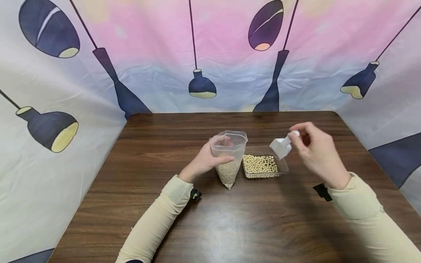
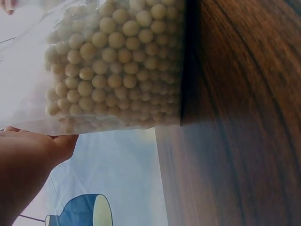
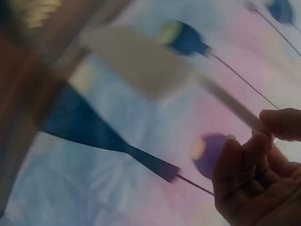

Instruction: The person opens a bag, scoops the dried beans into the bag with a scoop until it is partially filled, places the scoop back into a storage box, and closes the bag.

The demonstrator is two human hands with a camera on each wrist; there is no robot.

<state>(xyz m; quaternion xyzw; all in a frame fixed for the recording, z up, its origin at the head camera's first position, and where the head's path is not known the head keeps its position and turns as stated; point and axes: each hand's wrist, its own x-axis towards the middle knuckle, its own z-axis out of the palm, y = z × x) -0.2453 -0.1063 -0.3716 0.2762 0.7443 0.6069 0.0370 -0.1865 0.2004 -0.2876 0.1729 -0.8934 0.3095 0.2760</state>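
My left hand [image 1: 204, 160] grips a clear plastic bag [image 1: 231, 166] by its side, thumb on the near face and fingers behind. The bag stands upright with its mouth open, its lower part full of round pale beans [image 2: 108, 61] that look like soybeans. Just to its right sits a clear shallow plastic tray [image 1: 284, 170] holding more beans [image 1: 259, 164]. Above the tray's right side, my right hand [image 1: 318, 150] pinches the handle of a white scoop [image 1: 280, 147] between thumb and fingers. The scoop is blurred in the right wrist view, its inside hidden.
Bag and tray are on a dark wood-grain table [image 1: 210, 226], toward its middle. A cloth backdrop [image 1: 158, 80] printed with hanging lamps surrounds the table's back and sides. Black straps [image 1: 322, 191] show at the wrists beneath the pale sleeves.
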